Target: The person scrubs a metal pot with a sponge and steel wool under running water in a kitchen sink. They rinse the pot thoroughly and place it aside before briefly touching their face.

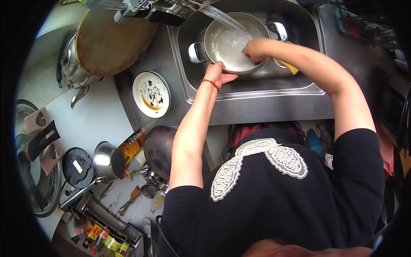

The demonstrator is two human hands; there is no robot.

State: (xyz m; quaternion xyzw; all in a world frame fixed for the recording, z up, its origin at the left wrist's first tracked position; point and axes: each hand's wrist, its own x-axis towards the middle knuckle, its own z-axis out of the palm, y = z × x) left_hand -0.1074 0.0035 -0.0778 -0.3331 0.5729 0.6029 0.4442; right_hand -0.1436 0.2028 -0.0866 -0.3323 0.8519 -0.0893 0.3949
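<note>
A two-handled metal pot (pixel 231 38) sits in the stainless steel sink (pixel 221 91). My left hand (pixel 218 73), with a red bead bracelet at the wrist, grips its near rim, thumb at the rim and fingers beneath. Inside the pot, near its right wall, is my right hand (pixel 257 49), blurred and with fingers curled; whether it holds anything is hidden. A stream of water (pixel 224 19) falls into the pot from the upper left. Partly behind my right forearm are a yellow sponge (pixel 290 68) and a light-coloured dish (pixel 278 63).
Left of the sink, stacked plates (pixel 151 94) carry brown liquid. Beyond them stand a large round brown board (pixel 112 41) and a metal kettle (pixel 69 61). A saucepan (pixel 109 160), a dark wok (pixel 159 149) and several sauce bottles (pixel 106 239) crowd the lower left.
</note>
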